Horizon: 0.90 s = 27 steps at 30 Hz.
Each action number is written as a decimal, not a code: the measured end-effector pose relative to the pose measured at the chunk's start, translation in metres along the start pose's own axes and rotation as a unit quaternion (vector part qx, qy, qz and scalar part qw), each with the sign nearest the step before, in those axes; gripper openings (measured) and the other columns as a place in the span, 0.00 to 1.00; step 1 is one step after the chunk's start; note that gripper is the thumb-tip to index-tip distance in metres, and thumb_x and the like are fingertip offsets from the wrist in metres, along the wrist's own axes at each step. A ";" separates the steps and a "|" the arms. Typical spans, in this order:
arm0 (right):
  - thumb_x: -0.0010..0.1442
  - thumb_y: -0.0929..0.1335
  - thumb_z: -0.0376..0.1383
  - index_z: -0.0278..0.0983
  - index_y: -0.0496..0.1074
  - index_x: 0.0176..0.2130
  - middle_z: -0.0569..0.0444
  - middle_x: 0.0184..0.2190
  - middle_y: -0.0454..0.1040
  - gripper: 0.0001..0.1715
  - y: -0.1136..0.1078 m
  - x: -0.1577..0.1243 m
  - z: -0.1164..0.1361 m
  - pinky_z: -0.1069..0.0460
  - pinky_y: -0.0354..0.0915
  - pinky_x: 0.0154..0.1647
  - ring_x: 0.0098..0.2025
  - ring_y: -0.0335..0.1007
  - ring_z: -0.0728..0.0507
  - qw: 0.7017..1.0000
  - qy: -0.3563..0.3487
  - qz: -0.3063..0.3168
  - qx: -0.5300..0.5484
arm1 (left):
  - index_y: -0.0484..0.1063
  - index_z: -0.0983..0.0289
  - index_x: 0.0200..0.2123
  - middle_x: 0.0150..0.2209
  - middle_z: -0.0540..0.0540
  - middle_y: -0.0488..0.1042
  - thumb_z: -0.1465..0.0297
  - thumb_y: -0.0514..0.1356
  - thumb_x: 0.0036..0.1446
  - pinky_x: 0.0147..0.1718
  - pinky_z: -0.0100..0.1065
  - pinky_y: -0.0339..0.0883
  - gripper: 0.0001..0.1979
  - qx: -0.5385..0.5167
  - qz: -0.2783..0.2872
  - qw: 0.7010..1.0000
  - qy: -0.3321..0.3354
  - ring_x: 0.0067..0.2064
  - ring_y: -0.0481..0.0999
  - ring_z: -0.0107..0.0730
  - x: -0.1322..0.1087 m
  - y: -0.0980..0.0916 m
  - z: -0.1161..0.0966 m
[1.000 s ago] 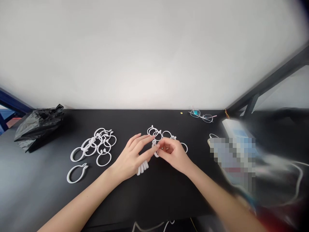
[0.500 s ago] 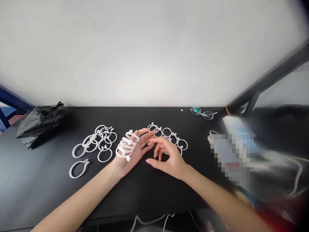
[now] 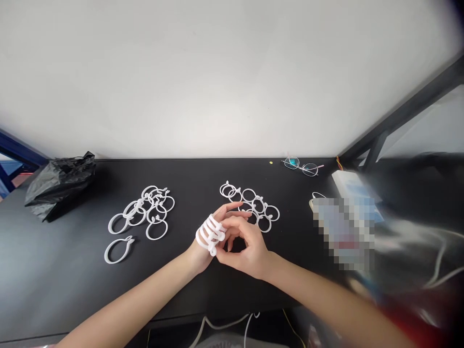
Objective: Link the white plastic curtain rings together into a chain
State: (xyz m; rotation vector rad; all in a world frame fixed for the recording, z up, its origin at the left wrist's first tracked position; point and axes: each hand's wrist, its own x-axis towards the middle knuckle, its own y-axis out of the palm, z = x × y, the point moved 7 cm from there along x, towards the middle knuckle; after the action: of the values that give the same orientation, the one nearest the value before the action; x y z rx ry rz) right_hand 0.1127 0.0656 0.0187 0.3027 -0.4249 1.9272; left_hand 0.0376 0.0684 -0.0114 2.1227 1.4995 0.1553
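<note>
Several white rings with small knobs [image 3: 208,233] sit around my left hand [image 3: 203,256], across its palm and back. The left fingers stretch out to the right, partly hidden behind my right hand [image 3: 246,246]. My right thumb and fingertips close on the edge of these rings near their knobs. On the black table lies a pile of similar white rings [image 3: 157,229] to the left, with one separate ring [image 3: 119,251] nearer the front. Another group of white rings [image 3: 271,212] lies beyond my right hand.
A crumpled black plastic bag [image 3: 60,186] lies at the table's left end. Eyeglasses [image 3: 310,169] rest near the wall. At the right are a white box [image 3: 357,191] and a blurred-out object [image 3: 340,232]. Cables [image 3: 224,326] hang below the front edge.
My left hand has moved right and turned, with the rings still on it. My right hand has moved slightly left and down, closing on the rings' knobbed edge.
</note>
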 end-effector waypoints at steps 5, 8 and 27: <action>0.45 0.76 0.29 0.38 0.69 0.39 0.58 0.28 0.77 0.21 -0.002 0.004 -0.006 0.55 0.71 0.23 0.23 0.72 0.50 0.988 0.095 0.040 0.116 | 0.70 0.61 0.53 0.46 0.59 0.76 0.59 0.57 0.59 0.44 0.41 0.70 0.21 0.089 0.003 0.996 0.020 0.48 0.75 0.45 0.000 -0.001 0.004; 0.46 0.77 0.30 0.36 0.71 0.36 0.58 0.26 0.75 0.17 -0.002 0.004 -0.011 0.56 0.70 0.22 0.21 0.71 0.51 0.967 0.167 0.071 0.179 | 0.74 0.65 0.45 0.37 0.57 0.78 0.62 0.56 0.58 0.36 0.36 0.71 0.17 0.203 -0.015 0.977 0.061 0.37 0.77 0.39 0.003 -0.010 -0.004; 0.65 0.64 0.48 0.27 0.75 0.32 0.44 0.28 0.79 0.27 0.011 0.000 -0.025 0.59 0.64 0.18 0.24 0.78 0.46 0.885 0.313 0.225 0.259 | 0.65 0.64 0.48 0.22 0.46 0.72 0.73 0.52 0.58 0.24 0.27 0.63 0.14 0.492 0.061 0.854 0.156 0.23 0.72 0.27 -0.004 -0.011 -0.019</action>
State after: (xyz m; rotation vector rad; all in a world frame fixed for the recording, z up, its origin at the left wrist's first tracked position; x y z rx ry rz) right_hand 0.1025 0.0724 -0.0058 -0.1082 0.5075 2.4361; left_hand 0.0191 0.0740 0.0002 3.1139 1.8695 -0.3212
